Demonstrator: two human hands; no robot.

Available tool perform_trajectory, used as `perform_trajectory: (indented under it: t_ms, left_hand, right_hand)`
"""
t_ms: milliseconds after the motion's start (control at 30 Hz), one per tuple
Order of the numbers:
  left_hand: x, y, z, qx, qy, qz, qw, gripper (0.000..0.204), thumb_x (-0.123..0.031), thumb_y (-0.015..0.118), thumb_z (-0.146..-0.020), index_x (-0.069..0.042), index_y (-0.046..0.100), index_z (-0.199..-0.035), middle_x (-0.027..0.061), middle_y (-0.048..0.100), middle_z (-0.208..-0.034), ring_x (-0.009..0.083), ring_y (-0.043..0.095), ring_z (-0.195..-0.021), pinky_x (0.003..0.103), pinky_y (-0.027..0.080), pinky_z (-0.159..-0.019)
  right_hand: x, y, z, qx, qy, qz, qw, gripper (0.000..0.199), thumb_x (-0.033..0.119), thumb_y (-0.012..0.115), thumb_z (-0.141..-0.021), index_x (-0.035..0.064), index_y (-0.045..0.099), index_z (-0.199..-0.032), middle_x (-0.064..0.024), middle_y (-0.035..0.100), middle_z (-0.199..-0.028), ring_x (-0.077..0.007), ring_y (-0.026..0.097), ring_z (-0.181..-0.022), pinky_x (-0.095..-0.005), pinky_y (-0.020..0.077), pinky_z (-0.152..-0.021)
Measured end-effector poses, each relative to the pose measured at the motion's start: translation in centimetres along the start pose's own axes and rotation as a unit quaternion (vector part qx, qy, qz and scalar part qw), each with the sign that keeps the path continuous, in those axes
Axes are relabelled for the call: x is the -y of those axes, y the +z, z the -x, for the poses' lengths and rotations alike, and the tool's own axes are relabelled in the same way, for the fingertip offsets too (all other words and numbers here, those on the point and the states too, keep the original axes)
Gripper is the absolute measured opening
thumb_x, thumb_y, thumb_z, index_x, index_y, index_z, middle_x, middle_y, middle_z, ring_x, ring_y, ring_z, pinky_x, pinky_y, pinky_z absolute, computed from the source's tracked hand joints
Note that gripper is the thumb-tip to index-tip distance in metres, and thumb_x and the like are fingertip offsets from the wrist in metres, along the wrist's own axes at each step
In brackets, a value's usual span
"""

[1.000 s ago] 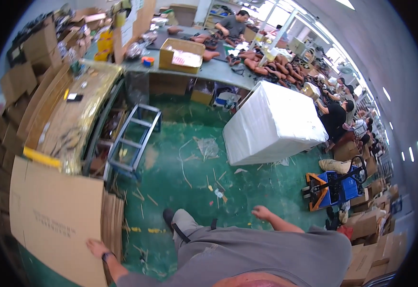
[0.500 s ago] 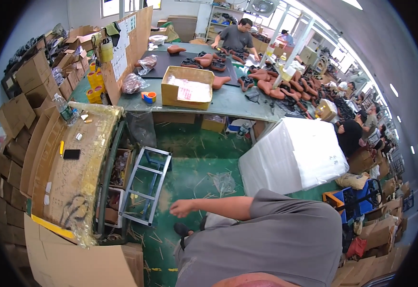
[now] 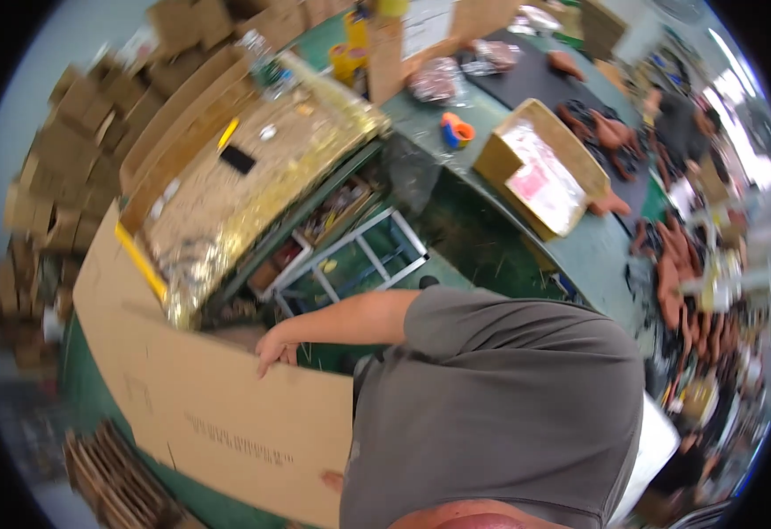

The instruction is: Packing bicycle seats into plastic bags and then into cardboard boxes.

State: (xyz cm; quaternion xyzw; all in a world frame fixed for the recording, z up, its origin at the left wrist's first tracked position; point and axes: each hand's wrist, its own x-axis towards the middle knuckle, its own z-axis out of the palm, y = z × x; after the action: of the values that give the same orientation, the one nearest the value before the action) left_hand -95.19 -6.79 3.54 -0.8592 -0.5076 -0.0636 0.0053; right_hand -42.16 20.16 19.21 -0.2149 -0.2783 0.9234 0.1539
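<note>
A large flattened cardboard carton [image 3: 218, 414] with faint print and slot cuts stretches across the lower left, right up to my body. My right hand [image 3: 277, 346] reaches over from the grey sleeve and grips its upper edge, fingers bent over the board. Of my left hand [image 3: 332, 480] only a little shows, beside my shirt, with the digits on the board's near end; the rest of it is hidden. Just beyond the carton stands a worktop [image 3: 227, 198] wrapped in cardboard and tape, holding a black phone [image 3: 237, 160] and a yellow cutter [image 3: 228, 133].
A metal step frame [image 3: 359, 260] stands beside the worktop, near shelves of bins. Farther right, a green table [image 3: 465, 167] carries an open box [image 3: 540, 176], a tape roll [image 3: 458, 132] and brown saddles [image 3: 614, 132]. Stacked cartons [image 3: 94, 115] line the left; folded cardboard [image 3: 116, 476] lies lower left.
My view has swung left and down. My right hand, in the air before, has come onto the carton's edge. Part of my left hand has come into view at the carton.
</note>
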Motion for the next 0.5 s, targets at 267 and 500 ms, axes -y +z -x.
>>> perform_trajectory:
  t_ms: [267,500]
  left_hand:
    - [-28.0,6.8,-9.7,0.103,-0.010,0.325,0.940,0.068,-0.017,0.075,-0.103,0.003,0.048,-0.163,0.0268,0.055,-0.163,0.0411,0.055,-0.151,0.046,0.041,-0.127]
    - [-33.9,-1.5,-26.8,-0.185,-0.413,0.850,0.272,0.114,-0.084,0.052,-0.101,-0.021,-0.002,-0.179,0.0248,0.042,-0.170,0.0445,0.050,-0.151,0.061,0.041,-0.126]
  right_hand:
    - [-1.0,10.8,16.2,-0.239,-0.221,0.576,0.750,0.062,0.013,0.068,-0.092,0.0194,0.059,-0.153,-0.0269,0.074,-0.125,-0.0456,0.073,-0.117,-0.0555,0.0585,-0.095]
    - [-1.3,7.7,47.2,-0.292,-0.053,0.727,0.619,0.054,0.005,0.065,-0.095,0.0264,0.073,-0.144,-0.0208,0.079,-0.115,-0.0438,0.076,-0.106,-0.0549,0.0589,-0.090]
